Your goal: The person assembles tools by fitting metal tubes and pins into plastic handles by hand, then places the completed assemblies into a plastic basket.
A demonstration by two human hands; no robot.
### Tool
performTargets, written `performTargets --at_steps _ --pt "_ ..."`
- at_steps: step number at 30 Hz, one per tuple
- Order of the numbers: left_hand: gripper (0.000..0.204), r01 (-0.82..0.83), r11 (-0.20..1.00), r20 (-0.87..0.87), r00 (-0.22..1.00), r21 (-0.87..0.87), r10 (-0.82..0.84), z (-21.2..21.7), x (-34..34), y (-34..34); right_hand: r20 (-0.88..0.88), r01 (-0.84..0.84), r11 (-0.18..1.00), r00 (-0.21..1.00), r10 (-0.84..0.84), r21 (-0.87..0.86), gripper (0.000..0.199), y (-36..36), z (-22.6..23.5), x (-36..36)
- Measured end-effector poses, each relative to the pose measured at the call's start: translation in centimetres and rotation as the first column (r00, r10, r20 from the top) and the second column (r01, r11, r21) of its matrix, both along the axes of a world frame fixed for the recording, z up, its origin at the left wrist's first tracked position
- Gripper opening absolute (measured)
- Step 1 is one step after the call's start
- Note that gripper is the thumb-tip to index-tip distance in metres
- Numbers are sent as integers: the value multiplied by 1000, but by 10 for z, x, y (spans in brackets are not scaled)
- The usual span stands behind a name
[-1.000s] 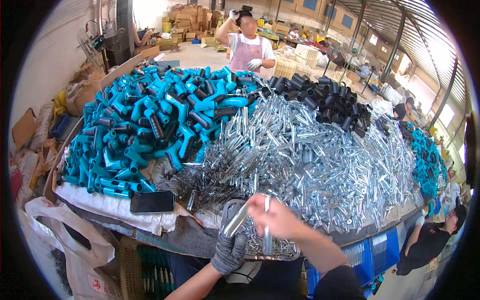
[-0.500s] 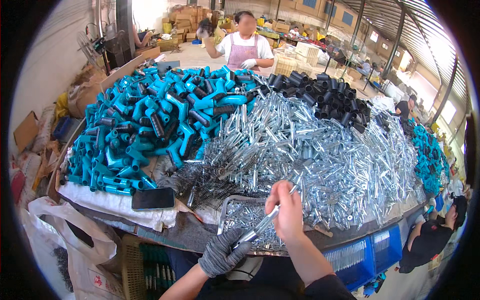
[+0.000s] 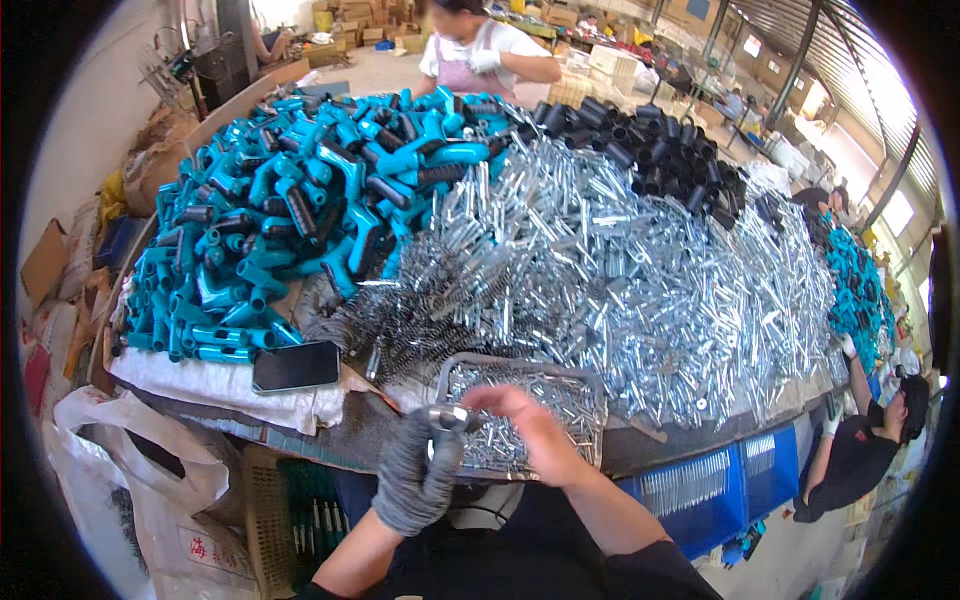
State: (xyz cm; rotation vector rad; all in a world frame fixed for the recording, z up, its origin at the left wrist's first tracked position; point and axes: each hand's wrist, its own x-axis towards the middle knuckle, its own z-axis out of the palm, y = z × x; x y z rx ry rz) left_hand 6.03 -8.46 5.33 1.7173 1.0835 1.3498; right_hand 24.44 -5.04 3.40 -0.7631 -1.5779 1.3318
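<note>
My left hand (image 3: pixel 415 472), in a grey knit glove, grips a short silver metal tube (image 3: pixel 447 422) upright at the table's near edge. My bare right hand (image 3: pixel 530 425) is at the tube's top end, fingers pinched on it or on a small part there; which one is hidden. Both hands hover over the near rim of a shallow metal tray (image 3: pixel 590 383) filled with small silver parts. Behind the tray spreads a large heap of silver metal tubes (image 3: pixel 620 270). A heap of blue plastic handles (image 3: pixel 300 200) lies to the left.
A black phone (image 3: pixel 296 366) lies on white cloth left of the tray. Black grips (image 3: pixel 660 150) pile at the back. A person in a pink apron (image 3: pixel 480 60) works at the far side; another in black (image 3: pixel 870 440) at the right. White sacks (image 3: pixel 150 500) and blue crates (image 3: pixel 720 480) stand below.
My hands moved from over the tray toward me. The long silver piece my right hand held is gone from view; both hands now meet on the short tube.
</note>
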Motion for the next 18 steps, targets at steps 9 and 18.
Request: performTargets --at_steps 9,18 --pt "45 74 906 -761 573 417 303 15 -23 25 504 60 988 864 19 -140 46 0 21 9" --pt "27 -155 986 -327 937 -64 126 -96 -42 31 569 497 635 300 -766 592 27 127 11 91"
